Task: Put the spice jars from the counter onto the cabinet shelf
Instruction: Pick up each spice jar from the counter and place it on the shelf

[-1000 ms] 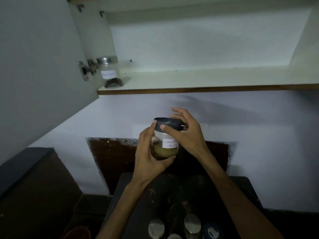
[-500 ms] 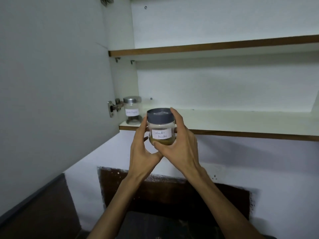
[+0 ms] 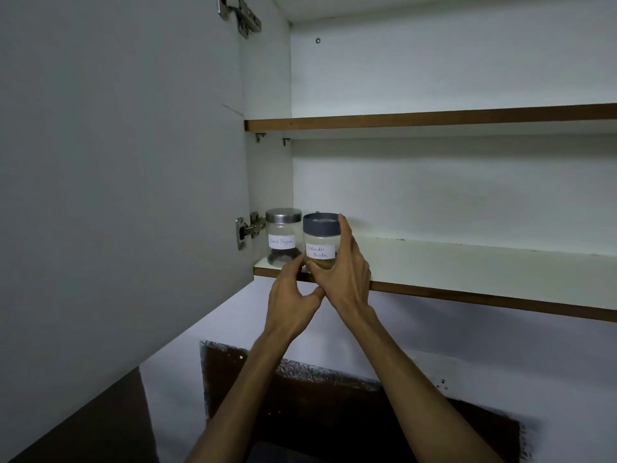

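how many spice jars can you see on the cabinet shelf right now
2. A silver-lidded glass jar stands at the lower shelf's left end; a blue-lidded coriander jar sits beside it, held by both hands. None looks hidden.

Two spice jars stand at the middle left of the frame: a silver-lidded jar (image 3: 283, 236) and a dark-lidded jar (image 3: 321, 241). Two hands reach up at centre, the left hand (image 3: 292, 299) and right hand (image 3: 347, 275). Two shelves cross the right side, the lower shelf (image 3: 467, 266) and upper shelf (image 3: 434, 115), and what look like two hinges, one at the top (image 3: 241, 12) and one beside the jars (image 3: 247, 228).
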